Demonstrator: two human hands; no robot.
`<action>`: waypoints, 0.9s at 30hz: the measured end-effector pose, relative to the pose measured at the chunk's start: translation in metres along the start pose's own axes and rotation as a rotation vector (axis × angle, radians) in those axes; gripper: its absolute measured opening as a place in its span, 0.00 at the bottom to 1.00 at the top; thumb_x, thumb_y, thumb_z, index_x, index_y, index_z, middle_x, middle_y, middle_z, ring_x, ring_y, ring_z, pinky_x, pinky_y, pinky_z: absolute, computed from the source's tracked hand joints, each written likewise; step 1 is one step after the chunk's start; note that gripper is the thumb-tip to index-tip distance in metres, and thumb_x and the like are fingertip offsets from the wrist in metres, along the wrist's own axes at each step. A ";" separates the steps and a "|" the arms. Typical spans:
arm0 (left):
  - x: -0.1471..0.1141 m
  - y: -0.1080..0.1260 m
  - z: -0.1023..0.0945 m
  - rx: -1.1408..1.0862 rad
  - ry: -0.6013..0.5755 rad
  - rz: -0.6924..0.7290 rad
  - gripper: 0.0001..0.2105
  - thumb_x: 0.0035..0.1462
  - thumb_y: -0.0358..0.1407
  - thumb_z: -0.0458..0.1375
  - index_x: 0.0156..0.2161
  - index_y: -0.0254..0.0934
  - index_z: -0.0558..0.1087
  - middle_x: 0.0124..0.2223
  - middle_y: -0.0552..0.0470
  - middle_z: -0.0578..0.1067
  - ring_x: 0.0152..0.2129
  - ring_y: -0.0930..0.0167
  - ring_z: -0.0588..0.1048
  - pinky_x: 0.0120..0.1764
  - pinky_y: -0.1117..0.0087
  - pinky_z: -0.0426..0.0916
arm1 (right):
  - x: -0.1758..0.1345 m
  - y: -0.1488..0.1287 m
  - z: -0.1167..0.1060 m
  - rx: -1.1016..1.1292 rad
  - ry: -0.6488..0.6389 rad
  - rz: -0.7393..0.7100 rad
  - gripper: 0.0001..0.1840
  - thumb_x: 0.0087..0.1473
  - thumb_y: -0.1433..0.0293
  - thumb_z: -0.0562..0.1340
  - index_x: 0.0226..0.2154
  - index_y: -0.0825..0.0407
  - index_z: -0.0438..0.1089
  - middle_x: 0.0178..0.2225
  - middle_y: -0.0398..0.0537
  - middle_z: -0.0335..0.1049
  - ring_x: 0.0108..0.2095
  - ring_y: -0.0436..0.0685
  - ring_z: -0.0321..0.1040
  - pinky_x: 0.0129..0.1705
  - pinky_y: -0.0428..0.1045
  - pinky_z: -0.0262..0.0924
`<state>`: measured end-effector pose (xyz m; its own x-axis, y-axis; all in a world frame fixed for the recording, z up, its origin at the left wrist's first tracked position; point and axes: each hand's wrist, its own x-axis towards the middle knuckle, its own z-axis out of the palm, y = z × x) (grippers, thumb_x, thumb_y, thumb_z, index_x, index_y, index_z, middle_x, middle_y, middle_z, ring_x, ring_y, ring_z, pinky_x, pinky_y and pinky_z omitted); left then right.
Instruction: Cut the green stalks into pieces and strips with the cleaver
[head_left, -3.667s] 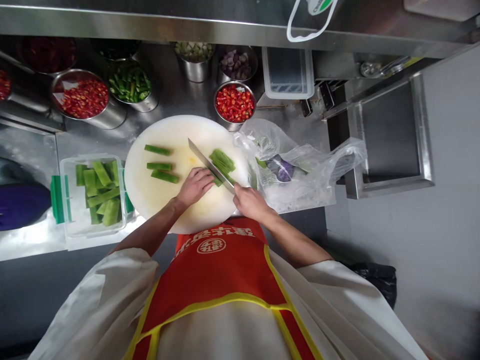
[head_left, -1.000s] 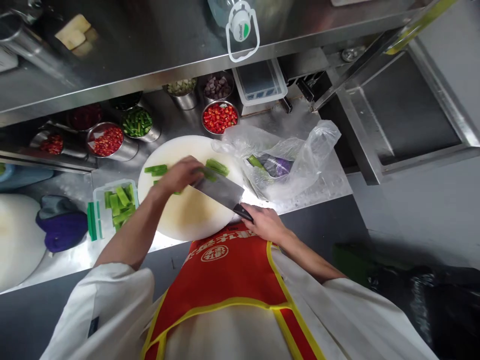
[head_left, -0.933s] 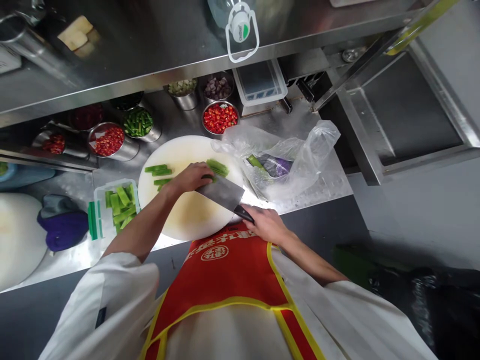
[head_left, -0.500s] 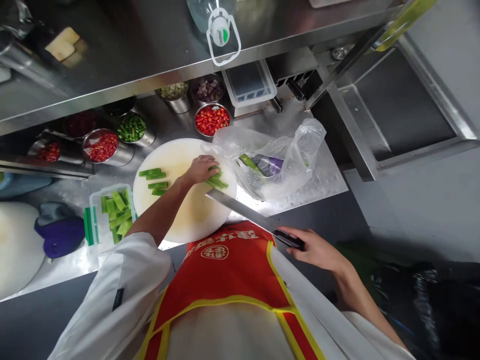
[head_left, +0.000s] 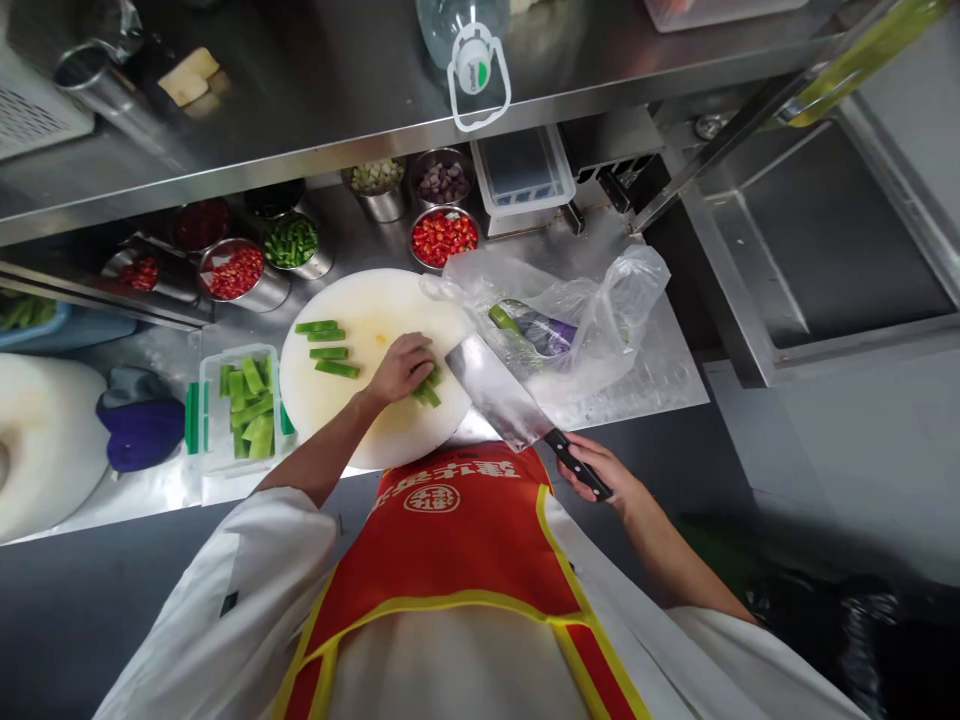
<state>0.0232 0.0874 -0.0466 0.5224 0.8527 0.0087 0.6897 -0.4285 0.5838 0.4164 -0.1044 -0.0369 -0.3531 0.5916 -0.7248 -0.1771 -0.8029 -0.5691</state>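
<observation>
On the round white cutting board (head_left: 360, 420), my left hand (head_left: 405, 368) has its fingers curled over a small bunch of green vegetable strips (head_left: 427, 388), partly hidden beneath it. Several more green strips (head_left: 328, 353) lie apart on the board's left side. My right hand (head_left: 596, 468) is wrapped round the black handle of a cleaver (head_left: 495, 390). The cleaver's broad blade faces up at a slant, over the board's right edge and just right of the bunch. A clear box (head_left: 214, 420) of green pieces (head_left: 251, 405) stands left of the board.
A clear plastic bag (head_left: 637, 290) with an eggplant (head_left: 551, 333) lies right of the board. Behind are steel cups of chopped red chillies (head_left: 444, 238) and green pieces (head_left: 291, 241). A steel shelf (head_left: 300, 160) overhangs them, with a large bottle (head_left: 474, 70). A sink (head_left: 840, 230) is at right.
The cleaver has rolled from nearly edge-on to showing its broad face, its tip shifting right. My left hand has drawn slightly nearer to me over the board. The view has shifted a little.
</observation>
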 end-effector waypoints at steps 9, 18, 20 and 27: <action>-0.034 0.044 0.071 0.026 0.541 -0.510 0.23 0.66 0.49 0.52 0.59 0.36 0.68 0.68 0.37 0.59 0.67 0.56 0.57 0.67 0.48 0.56 | 0.064 -0.015 0.040 -0.061 -0.085 0.002 0.34 0.49 0.40 0.61 0.48 0.47 0.60 0.19 0.32 0.61 0.12 0.46 0.46 0.16 0.44 0.40; -0.034 0.060 0.083 -0.074 0.519 -0.518 0.21 0.66 0.49 0.52 0.59 0.41 0.70 0.73 0.44 0.51 0.71 0.54 0.43 0.69 0.37 0.44 | 0.051 0.023 0.090 -0.066 -0.127 0.083 0.46 0.43 0.40 0.65 0.57 0.48 0.61 0.17 0.32 0.58 0.11 0.46 0.46 0.14 0.44 0.38; -0.036 0.062 0.077 -0.113 0.490 -0.529 0.23 0.67 0.49 0.50 0.60 0.41 0.68 0.74 0.43 0.47 0.72 0.54 0.41 0.69 0.36 0.41 | 0.045 0.027 0.095 -0.046 -0.142 0.061 0.48 0.42 0.44 0.68 0.60 0.48 0.60 0.18 0.33 0.60 0.11 0.46 0.47 0.13 0.43 0.38; -0.058 0.030 -0.004 -0.165 0.560 -0.519 0.27 0.69 0.47 0.48 0.70 0.46 0.54 0.75 0.46 0.37 0.72 0.54 0.35 0.70 0.34 0.39 | 0.057 -0.015 0.175 -0.163 -0.305 -0.064 0.41 0.47 0.57 0.69 0.61 0.50 0.60 0.21 0.34 0.63 0.12 0.47 0.54 0.14 0.44 0.49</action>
<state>0.0119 0.0267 -0.0260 -0.2081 0.9745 0.0840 0.6700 0.0795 0.7381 0.2379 -0.0713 -0.0021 -0.6087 0.5715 -0.5504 -0.0675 -0.7285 -0.6818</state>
